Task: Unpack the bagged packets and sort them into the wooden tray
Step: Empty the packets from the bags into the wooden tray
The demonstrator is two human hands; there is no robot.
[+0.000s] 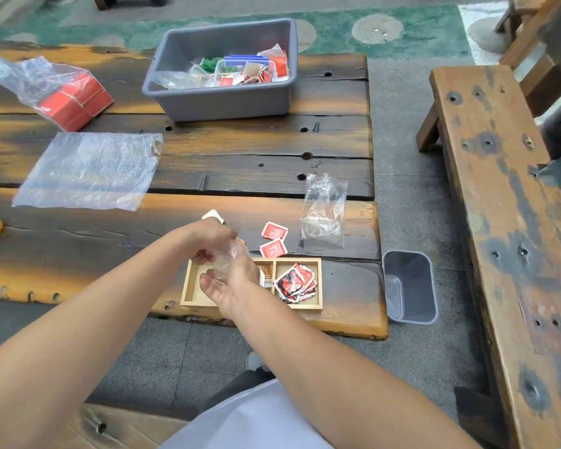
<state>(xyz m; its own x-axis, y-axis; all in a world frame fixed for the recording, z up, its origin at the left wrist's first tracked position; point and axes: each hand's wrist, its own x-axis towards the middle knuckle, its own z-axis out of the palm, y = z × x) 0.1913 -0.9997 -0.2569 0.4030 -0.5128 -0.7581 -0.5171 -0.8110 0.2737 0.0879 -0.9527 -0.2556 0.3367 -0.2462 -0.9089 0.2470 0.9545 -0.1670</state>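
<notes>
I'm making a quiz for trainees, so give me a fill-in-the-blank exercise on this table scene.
The piled red packets lie in the wooden tray's ___ compartment.
___ loose red packets lie on the table beyond it.
The grey bin stands on the ___.
The left hand grips a small clear ___.
Missing: right, two, floor, bag.

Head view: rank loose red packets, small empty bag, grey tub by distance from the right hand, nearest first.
From the right hand:
1. loose red packets: just ahead and to the right.
2. small empty bag: farther right, near the table edge.
3. grey tub: straight ahead, at the far side.
</notes>
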